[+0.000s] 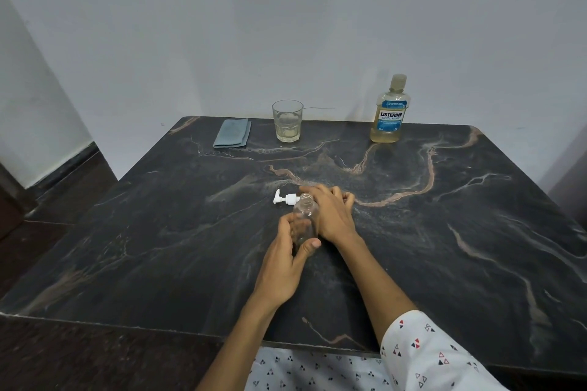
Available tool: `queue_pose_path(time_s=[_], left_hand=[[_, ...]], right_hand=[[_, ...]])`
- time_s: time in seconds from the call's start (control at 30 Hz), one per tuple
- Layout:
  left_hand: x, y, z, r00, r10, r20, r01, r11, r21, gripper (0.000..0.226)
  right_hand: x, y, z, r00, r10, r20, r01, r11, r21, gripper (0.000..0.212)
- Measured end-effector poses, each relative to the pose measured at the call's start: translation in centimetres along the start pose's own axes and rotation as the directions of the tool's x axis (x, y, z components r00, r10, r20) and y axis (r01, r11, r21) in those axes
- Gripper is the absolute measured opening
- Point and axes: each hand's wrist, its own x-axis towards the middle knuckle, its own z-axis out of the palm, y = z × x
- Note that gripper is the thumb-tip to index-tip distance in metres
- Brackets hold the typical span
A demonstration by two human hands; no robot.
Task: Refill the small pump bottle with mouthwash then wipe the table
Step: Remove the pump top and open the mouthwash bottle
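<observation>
Head view: left hand [287, 251] wraps clear small pump bottle [305, 219], upright mid-table, neck open for refilling. Right hand [330, 213], fingers loosely curled, lays white pump head [287, 199] aside just behind. Mouthwash bottle [389, 113], glass [287, 120], folded cloth [232, 133] wait along far edge.

Pump head [286, 199] — its stem hidden behind the right hand [332, 216] — and small print on the mouthwash bottle [390, 113], too small to read.
</observation>
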Motion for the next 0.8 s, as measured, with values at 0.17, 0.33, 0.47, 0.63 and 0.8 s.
queue_pose_path(time_s=[0.17, 0.33, 0.47, 0.63, 0.8], left_hand=[[-0.06, 0.05, 0.04, 1.0, -0.01, 0.004, 0.01, 1.0, 0.006, 0.064], [-0.02, -0.09, 0.05, 1.0, -0.013, 0.006, 0.013, 1.0, 0.011, 0.064], [0.02, -0.12, 0.08, 1.0, -0.018, 0.007, 0.018, 1.0, 0.015, 0.072], [0.05, -0.11, 0.07, 0.999, -0.034, 0.006, 0.034, 0.999, -0.004, 0.081], [-0.02, 0.07, 0.09, 0.997, -0.011, -0.077, 0.005, 0.997, -0.075, 0.099]], right_hand=[[-0.06, 0.14, 0.23, 0.999, 0.012, -0.037, -0.011, 0.999, 0.03, 0.037], [0.06, 0.26, 0.41, 0.999, 0.017, -0.05, -0.015, 0.999, 0.037, 0.036], [-0.12, 0.35, 0.4, 0.997, 0.005, -0.082, -0.001, 0.998, 0.058, 0.04], [-0.16, 0.46, 0.3, 0.988, -0.026, -0.154, 0.04, 0.995, 0.087, 0.04], [-0.78, 0.2, -0.33, 0.958, 0.041, -0.285, 0.04, 0.961, 0.273, 0.035]])
